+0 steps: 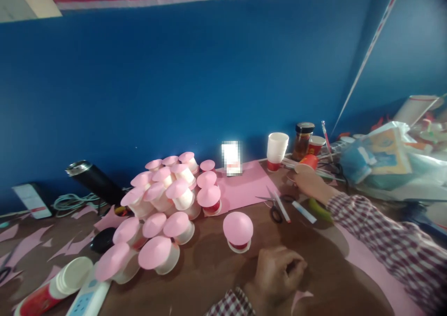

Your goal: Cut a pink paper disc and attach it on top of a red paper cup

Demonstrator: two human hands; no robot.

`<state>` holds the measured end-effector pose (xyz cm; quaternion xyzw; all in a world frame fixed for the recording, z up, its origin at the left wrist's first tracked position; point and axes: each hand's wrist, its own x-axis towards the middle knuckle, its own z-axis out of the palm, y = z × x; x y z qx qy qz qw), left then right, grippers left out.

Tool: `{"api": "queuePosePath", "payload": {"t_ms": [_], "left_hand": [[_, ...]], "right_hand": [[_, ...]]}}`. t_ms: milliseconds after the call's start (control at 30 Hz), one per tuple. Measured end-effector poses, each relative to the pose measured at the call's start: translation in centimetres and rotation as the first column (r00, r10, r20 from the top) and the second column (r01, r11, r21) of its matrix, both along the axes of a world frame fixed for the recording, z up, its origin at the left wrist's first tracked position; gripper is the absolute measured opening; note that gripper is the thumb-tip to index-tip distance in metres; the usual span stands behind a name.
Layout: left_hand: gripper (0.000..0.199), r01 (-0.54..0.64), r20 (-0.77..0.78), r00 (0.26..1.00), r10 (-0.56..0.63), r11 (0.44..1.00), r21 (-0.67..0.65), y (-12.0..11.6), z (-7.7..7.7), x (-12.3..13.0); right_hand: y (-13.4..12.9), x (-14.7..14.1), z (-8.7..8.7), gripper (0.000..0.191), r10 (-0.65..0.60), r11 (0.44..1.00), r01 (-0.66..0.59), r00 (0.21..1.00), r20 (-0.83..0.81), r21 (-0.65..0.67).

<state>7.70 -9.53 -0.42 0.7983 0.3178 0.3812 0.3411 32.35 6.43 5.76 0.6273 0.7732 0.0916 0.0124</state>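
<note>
My right hand (pixel 312 184) reaches to the right side of the table, right by a tilted red paper cup (pixel 308 162). Its fingers are blurred and partly hidden, so I cannot tell whether they grip the cup. Loosely curled, my left hand (pixel 279 272) rests low over the table with nothing visible in it. Just beyond it stands a red paper cup with a pink paper cone (pixel 238 228) on top. To the left are several white paper cups (pixel 169 258) capped with pink cones (pixel 155 252), standing in rows.
Scissors (pixel 275 209), a white pen (pixel 282 208) and a glue tube (pixel 303 212) lie by pink paper (pixel 240 188). Stacked cups (pixel 277 147) and a jar (pixel 303 141) stand behind. At left are a black flask (pixel 99 183), a power strip (pixel 89 292) and paper scraps.
</note>
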Motion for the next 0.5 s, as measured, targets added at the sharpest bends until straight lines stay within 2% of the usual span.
{"api": "queuePosePath", "payload": {"t_ms": [67,167,233,300,400,500], "left_hand": [[0.009,-0.006,0.007,1.000,0.006,1.000,0.000,0.1,0.3,0.0],[0.010,-0.015,0.005,1.000,0.016,0.999,-0.039,0.2,0.9,0.1],[0.011,-0.019,0.001,1.000,0.019,0.998,-0.067,0.2,1.2,0.1],[0.012,-0.027,0.002,1.000,0.027,0.997,-0.079,0.2,1.5,0.1],[0.013,-0.037,-0.003,0.999,0.037,0.994,-0.101,0.0,1.9,0.0],[0.014,-0.027,-0.007,1.000,0.026,0.993,-0.114,-0.1,2.2,-0.2]], "right_hand": [[-0.3,-0.4,0.9,0.020,-0.016,0.999,0.015,1.000,-0.018,-0.034],[-1.8,-1.6,1.9,0.028,-0.046,0.993,0.038,0.997,-0.068,-0.108],[-3.2,-2.9,2.1,0.023,-0.036,0.988,0.020,0.994,-0.105,-0.155],[-4.5,-4.3,1.7,0.015,-0.035,0.983,0.011,0.991,-0.126,-0.184],[-5.8,-6.3,0.5,0.022,-0.063,0.981,0.036,0.988,-0.141,-0.190],[-6.0,-7.6,-0.6,0.024,-0.082,0.979,0.048,0.982,-0.168,-0.200]]}}
